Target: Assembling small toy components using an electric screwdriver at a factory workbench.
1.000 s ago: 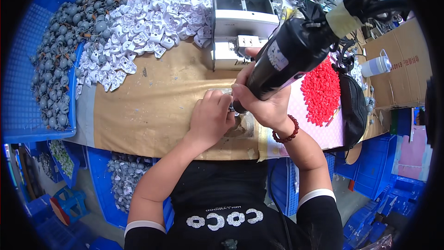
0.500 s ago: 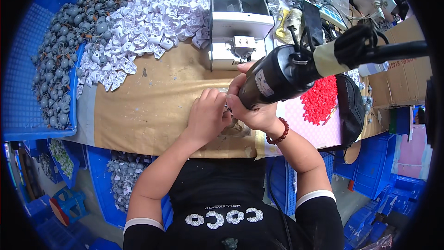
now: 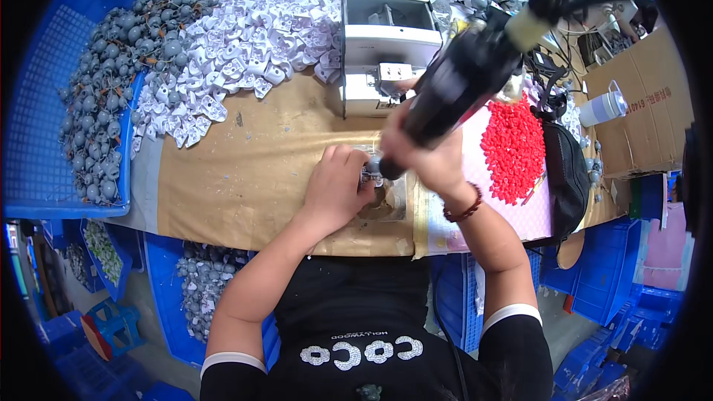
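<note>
My right hand is wrapped round a black electric screwdriver, slightly blurred, its cable end leaning to the upper right. The dark lower end of the tool is close beside a small grey and white part. That part is pinched by the fingers of my left hand, which rests low over the table. Beneath it lies a clear plate on the brown covering. Whether the screwdriver's tip touches the part cannot be made out.
A white screw feeder machine stands just beyond my hands. White plastic pieces are heaped to its left, beside a blue crate with grey ball-shaped parts. Red pieces, a black pouch and a white bottle are at right.
My right hand has moved to the right, away from my left hand, and the screwdriver has swung to a steeper tilt. My left hand stays nearly in place, its small part now showing.
</note>
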`<act>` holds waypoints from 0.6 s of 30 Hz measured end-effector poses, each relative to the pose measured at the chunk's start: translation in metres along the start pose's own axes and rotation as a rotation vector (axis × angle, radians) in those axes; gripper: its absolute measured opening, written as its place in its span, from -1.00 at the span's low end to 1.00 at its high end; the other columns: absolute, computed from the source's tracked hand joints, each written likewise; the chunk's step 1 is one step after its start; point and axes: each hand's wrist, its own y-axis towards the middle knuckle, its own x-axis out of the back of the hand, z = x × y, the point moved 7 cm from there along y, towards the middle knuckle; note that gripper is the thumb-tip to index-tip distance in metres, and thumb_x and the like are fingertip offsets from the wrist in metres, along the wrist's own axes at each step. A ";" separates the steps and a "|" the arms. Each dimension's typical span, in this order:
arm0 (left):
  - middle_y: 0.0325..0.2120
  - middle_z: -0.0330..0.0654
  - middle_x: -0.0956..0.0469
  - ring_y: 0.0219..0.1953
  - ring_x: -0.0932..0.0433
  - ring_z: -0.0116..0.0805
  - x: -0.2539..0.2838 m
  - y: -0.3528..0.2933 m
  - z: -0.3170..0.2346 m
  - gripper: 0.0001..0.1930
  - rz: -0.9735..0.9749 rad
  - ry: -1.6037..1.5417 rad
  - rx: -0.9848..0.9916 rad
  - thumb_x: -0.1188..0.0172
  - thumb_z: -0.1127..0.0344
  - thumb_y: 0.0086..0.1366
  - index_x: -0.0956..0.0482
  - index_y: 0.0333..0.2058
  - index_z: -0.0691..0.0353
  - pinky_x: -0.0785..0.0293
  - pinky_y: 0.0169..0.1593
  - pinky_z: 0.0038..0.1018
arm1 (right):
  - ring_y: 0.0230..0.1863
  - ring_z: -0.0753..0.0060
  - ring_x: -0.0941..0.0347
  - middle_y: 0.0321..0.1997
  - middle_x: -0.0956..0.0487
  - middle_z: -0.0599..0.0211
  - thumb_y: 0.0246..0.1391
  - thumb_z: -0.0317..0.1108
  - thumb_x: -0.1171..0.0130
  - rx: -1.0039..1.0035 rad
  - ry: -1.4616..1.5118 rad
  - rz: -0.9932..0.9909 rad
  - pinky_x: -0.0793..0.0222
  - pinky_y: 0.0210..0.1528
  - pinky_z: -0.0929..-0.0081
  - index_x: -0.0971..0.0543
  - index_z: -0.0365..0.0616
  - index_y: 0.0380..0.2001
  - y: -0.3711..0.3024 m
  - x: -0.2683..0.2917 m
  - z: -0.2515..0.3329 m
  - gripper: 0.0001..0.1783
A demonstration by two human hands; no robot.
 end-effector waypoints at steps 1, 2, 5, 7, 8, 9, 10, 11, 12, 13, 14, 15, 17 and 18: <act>-0.09 -0.04 -0.53 0.02 -0.45 0.03 0.002 0.000 0.001 -0.56 -0.025 -0.005 -0.015 -0.43 0.36 0.04 -0.57 -0.07 0.28 -0.44 0.11 -0.17 | -0.41 0.49 -0.56 -0.42 -0.58 0.35 0.08 -0.60 -0.28 -0.025 0.063 -0.096 -0.50 -0.28 0.46 -0.26 -0.32 0.29 0.009 0.012 0.003 -0.30; -0.10 -0.04 -0.52 0.02 -0.45 0.03 0.004 -0.001 0.000 -0.57 -0.051 -0.012 -0.028 -0.43 0.36 0.04 -0.57 -0.08 0.29 -0.43 0.12 -0.18 | -0.43 0.49 -0.56 -0.44 -0.58 0.35 0.14 -0.51 -0.26 -0.080 -0.049 -0.263 -0.50 -0.28 0.47 -0.31 -0.38 0.26 0.016 0.030 0.010 -0.37; -0.10 -0.07 -0.53 0.04 -0.45 0.00 0.005 -0.001 -0.006 -0.61 -0.075 -0.019 -0.065 -0.42 0.38 0.06 -0.57 -0.11 0.30 -0.42 0.14 -0.20 | -0.42 0.50 -0.57 -0.37 -0.61 0.30 0.20 -0.26 -0.38 -0.077 -0.202 -0.379 -0.48 -0.32 0.57 -0.48 -0.24 -0.09 0.038 0.108 -0.016 -0.63; -0.09 -0.09 -0.54 0.05 -0.45 -0.01 0.005 0.000 -0.006 -0.62 -0.076 -0.028 -0.091 -0.42 0.38 0.07 -0.57 -0.11 0.29 -0.42 0.15 -0.21 | -0.29 0.47 -0.59 -0.21 -0.60 0.27 0.21 -0.36 -0.34 -0.232 -0.127 -0.477 -0.51 -0.25 0.52 -0.46 -0.30 0.05 0.040 0.146 -0.048 -0.57; -0.08 -0.12 -0.58 0.08 -0.47 -0.02 0.005 0.000 -0.005 -0.62 -0.070 -0.035 -0.087 -0.43 0.39 0.07 -0.58 -0.12 0.28 -0.44 0.14 -0.21 | -0.24 0.44 -0.59 -0.17 -0.60 0.24 0.22 -0.36 -0.33 -0.243 -0.138 -0.517 -0.50 -0.20 0.52 -0.45 -0.33 0.10 0.034 0.160 -0.061 -0.54; -0.08 -0.12 -0.59 0.08 -0.48 -0.02 0.005 -0.001 -0.005 -0.62 -0.079 -0.044 -0.097 -0.44 0.39 0.07 -0.58 -0.12 0.27 -0.46 0.13 -0.21 | -0.20 0.40 -0.59 -0.13 -0.61 0.22 0.22 -0.37 -0.31 -0.257 -0.147 -0.556 -0.50 -0.14 0.51 -0.43 -0.35 0.14 0.029 0.166 -0.072 -0.50; -0.09 -0.12 -0.61 0.08 -0.49 -0.02 0.005 -0.003 -0.005 -0.63 -0.087 -0.053 -0.109 -0.44 0.39 0.07 -0.58 -0.12 0.26 -0.47 0.13 -0.21 | -0.10 0.38 -0.57 -0.06 -0.60 0.20 0.23 -0.38 -0.30 -0.260 -0.157 -0.545 -0.48 -0.05 0.51 -0.44 -0.34 0.18 0.023 0.170 -0.080 -0.49; -0.09 -0.13 -0.62 0.08 -0.50 -0.03 0.005 -0.005 -0.005 -0.63 -0.095 -0.062 -0.117 -0.45 0.39 0.07 -0.59 -0.13 0.25 -0.48 0.12 -0.21 | -0.01 0.35 -0.55 0.01 -0.60 0.19 0.24 -0.39 -0.28 -0.263 -0.165 -0.533 -0.46 0.04 0.50 -0.44 -0.33 0.22 0.018 0.168 -0.083 -0.47; -0.10 -0.13 -0.63 0.07 -0.52 -0.03 0.006 -0.007 -0.006 -0.62 -0.108 -0.052 -0.135 -0.46 0.39 0.06 -0.59 -0.13 0.24 -0.49 0.11 -0.21 | 0.02 0.38 -0.53 0.03 -0.59 0.23 0.23 -0.40 -0.28 -0.100 -0.414 -0.461 -0.46 0.06 0.51 -0.48 -0.27 0.19 0.015 0.160 -0.075 -0.52; -0.11 -0.13 -0.65 0.06 -0.53 -0.03 0.006 -0.008 -0.008 -0.62 -0.121 -0.043 -0.154 -0.47 0.39 0.06 -0.59 -0.13 0.23 -0.50 0.10 -0.21 | 0.05 0.40 -0.51 0.05 -0.59 0.27 0.23 -0.41 -0.27 0.065 -0.658 -0.381 -0.45 0.07 0.51 -0.53 -0.21 0.16 0.009 0.147 -0.068 -0.56; -0.12 -0.14 -0.66 0.05 -0.54 -0.02 0.008 -0.013 -0.006 -0.62 -0.138 -0.028 -0.159 -0.47 0.38 0.06 -0.59 -0.13 0.22 -0.52 0.09 -0.21 | 0.10 0.41 -0.50 0.06 -0.57 0.30 0.21 -0.42 -0.27 0.146 -0.779 -0.309 -0.45 0.10 0.51 -0.59 -0.14 0.10 0.000 0.118 -0.058 -0.63; -0.13 -0.14 -0.66 0.05 -0.55 -0.03 0.008 -0.014 -0.005 -0.62 -0.135 -0.032 -0.151 -0.48 0.38 0.06 -0.59 -0.13 0.22 -0.52 0.09 -0.21 | 0.05 0.45 -0.52 0.01 -0.59 0.30 0.20 -0.42 -0.30 -0.002 -0.478 -0.221 -0.49 -0.01 0.54 -0.62 -0.17 0.04 -0.011 0.101 -0.067 -0.67; -0.13 -0.14 -0.66 0.03 -0.56 -0.03 0.006 -0.012 -0.004 -0.63 -0.132 -0.044 -0.147 -0.48 0.37 0.07 -0.59 -0.13 0.21 -0.53 0.08 -0.21 | -0.20 0.65 -0.55 -0.16 -0.63 0.41 0.20 -0.37 -0.37 -0.311 -0.348 0.066 -0.50 -0.23 0.60 -0.59 -0.17 0.12 -0.027 0.064 -0.073 -0.57; -0.13 -0.14 -0.66 0.02 -0.57 -0.02 0.006 -0.011 -0.006 -0.63 -0.131 -0.046 -0.155 -0.48 0.37 0.07 -0.59 -0.13 0.21 -0.53 0.07 -0.21 | -0.31 0.66 -0.54 -0.16 -0.64 0.41 0.24 -0.33 -0.35 -0.343 -0.200 0.107 -0.49 -0.24 0.61 -0.58 -0.22 0.14 -0.031 0.049 -0.081 -0.56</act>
